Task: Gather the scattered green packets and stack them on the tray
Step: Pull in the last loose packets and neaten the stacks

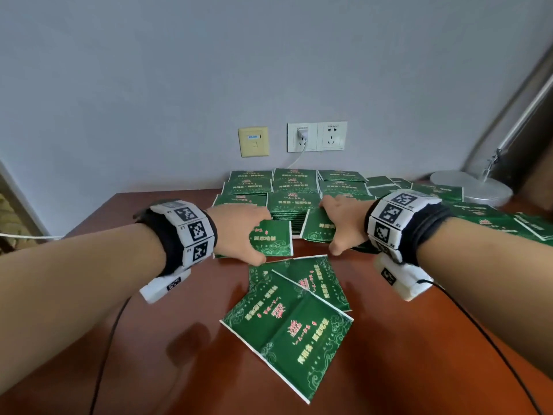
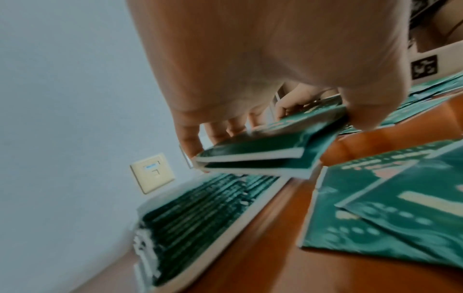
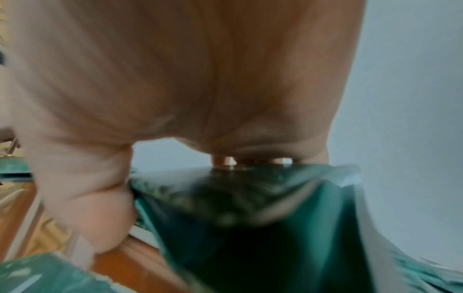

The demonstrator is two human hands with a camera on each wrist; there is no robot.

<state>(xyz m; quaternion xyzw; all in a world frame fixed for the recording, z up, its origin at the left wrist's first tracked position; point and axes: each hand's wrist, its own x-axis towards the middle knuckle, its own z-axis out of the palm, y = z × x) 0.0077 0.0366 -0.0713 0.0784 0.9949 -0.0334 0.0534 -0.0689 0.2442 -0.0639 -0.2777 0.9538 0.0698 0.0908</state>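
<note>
Both hands [image 1: 299, 223] on green packets [image 1: 270, 239]

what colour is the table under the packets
The table is glossy reddish-brown wood, clearest in the head view, beneath the green packets.

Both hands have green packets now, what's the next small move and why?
Probably set both down on the stacked rows of green packets just ahead: the left hand grips two flat green packets, the right hand another green packet, both close by.

green packets [image 1: 287, 322], gold characters too blurred to read
</note>
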